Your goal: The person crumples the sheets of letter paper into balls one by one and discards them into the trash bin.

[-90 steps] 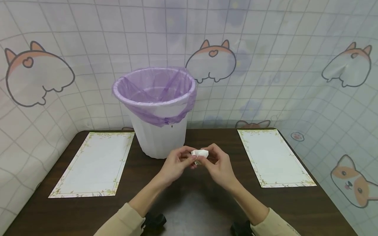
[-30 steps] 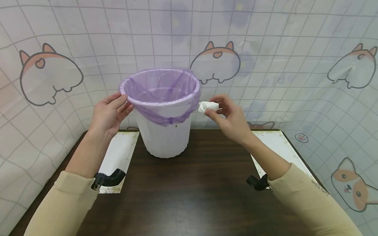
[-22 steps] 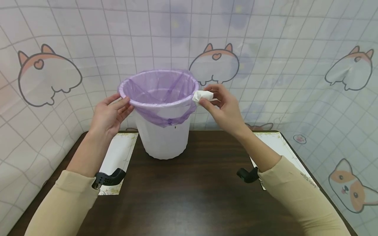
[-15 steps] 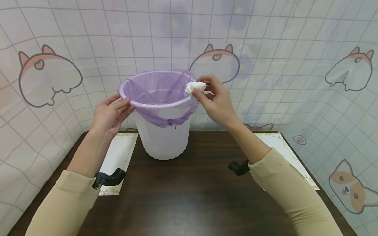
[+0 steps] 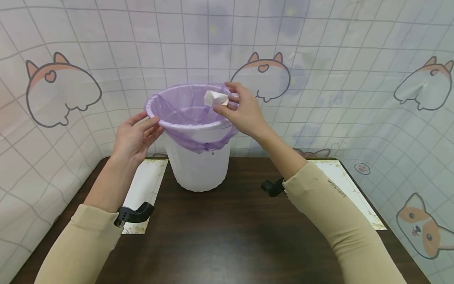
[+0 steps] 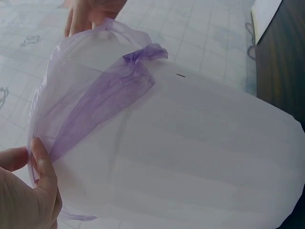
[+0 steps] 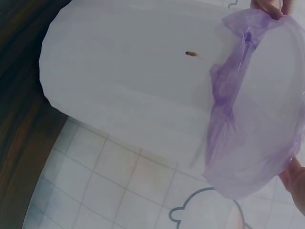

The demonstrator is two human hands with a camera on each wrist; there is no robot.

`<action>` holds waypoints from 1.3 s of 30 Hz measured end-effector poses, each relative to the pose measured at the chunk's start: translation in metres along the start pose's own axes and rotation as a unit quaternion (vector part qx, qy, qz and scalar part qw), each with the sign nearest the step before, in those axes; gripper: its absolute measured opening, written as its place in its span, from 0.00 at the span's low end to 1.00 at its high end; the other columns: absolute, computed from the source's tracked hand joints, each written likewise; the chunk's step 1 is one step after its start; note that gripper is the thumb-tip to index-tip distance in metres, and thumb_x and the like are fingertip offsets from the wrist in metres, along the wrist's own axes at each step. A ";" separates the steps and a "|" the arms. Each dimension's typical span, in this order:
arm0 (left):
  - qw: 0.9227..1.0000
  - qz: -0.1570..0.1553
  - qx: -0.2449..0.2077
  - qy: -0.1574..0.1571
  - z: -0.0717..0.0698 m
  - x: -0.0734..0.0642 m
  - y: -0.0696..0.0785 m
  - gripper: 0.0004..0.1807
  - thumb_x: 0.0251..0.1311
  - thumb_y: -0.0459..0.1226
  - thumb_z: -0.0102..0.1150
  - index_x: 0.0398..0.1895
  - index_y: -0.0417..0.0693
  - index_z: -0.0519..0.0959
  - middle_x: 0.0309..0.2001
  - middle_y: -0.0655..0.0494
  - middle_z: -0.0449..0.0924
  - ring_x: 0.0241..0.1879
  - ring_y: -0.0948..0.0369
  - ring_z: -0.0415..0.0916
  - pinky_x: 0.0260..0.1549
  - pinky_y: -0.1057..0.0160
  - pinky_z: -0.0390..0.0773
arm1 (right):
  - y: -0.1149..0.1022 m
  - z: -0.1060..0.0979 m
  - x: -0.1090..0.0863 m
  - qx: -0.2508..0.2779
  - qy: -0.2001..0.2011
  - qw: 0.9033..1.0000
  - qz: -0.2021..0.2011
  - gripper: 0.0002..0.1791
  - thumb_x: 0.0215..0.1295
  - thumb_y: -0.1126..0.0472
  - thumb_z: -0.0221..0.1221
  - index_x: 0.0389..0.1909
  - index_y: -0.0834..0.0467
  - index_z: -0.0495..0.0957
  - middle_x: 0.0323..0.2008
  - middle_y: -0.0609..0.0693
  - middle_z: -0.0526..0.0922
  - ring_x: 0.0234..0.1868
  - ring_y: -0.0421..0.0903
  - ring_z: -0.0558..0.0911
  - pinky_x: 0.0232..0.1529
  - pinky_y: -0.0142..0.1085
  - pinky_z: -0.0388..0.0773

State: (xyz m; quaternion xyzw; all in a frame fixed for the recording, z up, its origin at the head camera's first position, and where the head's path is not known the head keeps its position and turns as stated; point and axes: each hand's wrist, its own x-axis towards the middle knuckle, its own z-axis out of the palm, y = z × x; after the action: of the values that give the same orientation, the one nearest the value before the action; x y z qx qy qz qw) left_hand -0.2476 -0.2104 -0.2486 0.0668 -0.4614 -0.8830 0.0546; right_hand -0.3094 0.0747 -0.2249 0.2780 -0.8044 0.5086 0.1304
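A white trash bin [image 5: 198, 169] lined with a purple plastic bag [image 5: 191, 142] stands upright toward the back of the dark table. My left hand [image 5: 133, 136] holds the bin's rim on its left side, thumb and fingers on either side of the edge in the left wrist view. Pinched between the thumb and fingers of my right hand [image 5: 242, 108] is a crumpled white tissue [image 5: 214, 98]. In the head view the tissue overlaps the right part of the bin's mouth. The right wrist view shows the bin's side and bag, with the tissue hidden.
A bordered white sheet [image 5: 143, 189] lies on the table [image 5: 213, 244] to the left, partly behind my left arm. Another sheet [image 5: 349, 189] lies to the right, partly behind my right arm. A patterned curtain [image 5: 319, 59] encloses the back and sides.
From both hands holding the tissue low in front of the bin, my left hand has gone to the rim. My right hand has carried the tissue up, then leftward over the bin's mouth.
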 end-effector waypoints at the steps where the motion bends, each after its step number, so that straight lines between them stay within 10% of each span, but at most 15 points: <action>1: 1.000 0.000 0.000 0.000 0.000 0.000 0.000 0.44 0.62 0.22 0.66 0.78 0.42 0.54 0.55 0.48 0.72 0.36 0.60 0.82 0.41 0.66 0.84 | 0.000 0.000 0.000 0.013 -0.002 1.000 0.002 0.41 0.65 0.58 0.72 0.74 0.61 0.63 0.71 0.58 0.64 0.68 0.55 0.74 0.58 0.32 0.76; 15: 1.000 0.015 -0.001 0.011 0.002 0.000 -0.001 0.41 0.62 0.22 0.66 0.75 0.41 0.57 0.51 0.48 0.73 0.34 0.60 0.82 0.41 0.66 0.84 | 0.035 -0.024 -0.025 -0.030 0.101 0.990 -0.095 0.20 0.70 0.64 0.64 0.59 0.66 0.75 0.58 0.56 0.76 0.59 0.50 0.76 0.51 0.43 0.81; 27: 1.000 0.026 0.007 0.014 0.002 0.000 -0.004 0.40 0.62 0.23 0.66 0.75 0.40 0.57 0.54 0.47 0.72 0.34 0.60 0.83 0.41 0.66 0.83 | 0.109 -0.052 -0.085 -0.075 -0.008 0.997 0.004 0.20 0.73 0.65 0.62 0.60 0.69 0.72 0.59 0.62 0.75 0.58 0.59 0.75 0.53 0.54 0.78; 39: 0.999 0.027 0.018 0.009 0.001 -0.003 -0.007 0.40 0.64 0.25 0.66 0.76 0.40 0.57 0.56 0.46 0.73 0.35 0.60 0.85 0.43 0.65 0.83 | 0.195 -0.091 -0.149 -0.176 -0.108 0.971 0.124 0.26 0.78 0.59 0.58 0.68 0.70 0.66 0.65 0.69 0.72 0.65 0.68 0.72 0.61 0.61 0.71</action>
State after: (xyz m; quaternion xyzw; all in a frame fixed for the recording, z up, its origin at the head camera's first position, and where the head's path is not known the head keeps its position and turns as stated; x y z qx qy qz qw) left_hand -0.2453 -0.2052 -0.2537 0.0630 -0.4782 -0.8723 0.0808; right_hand -0.3078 0.2669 -0.4025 0.2023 -0.9187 0.3383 0.0261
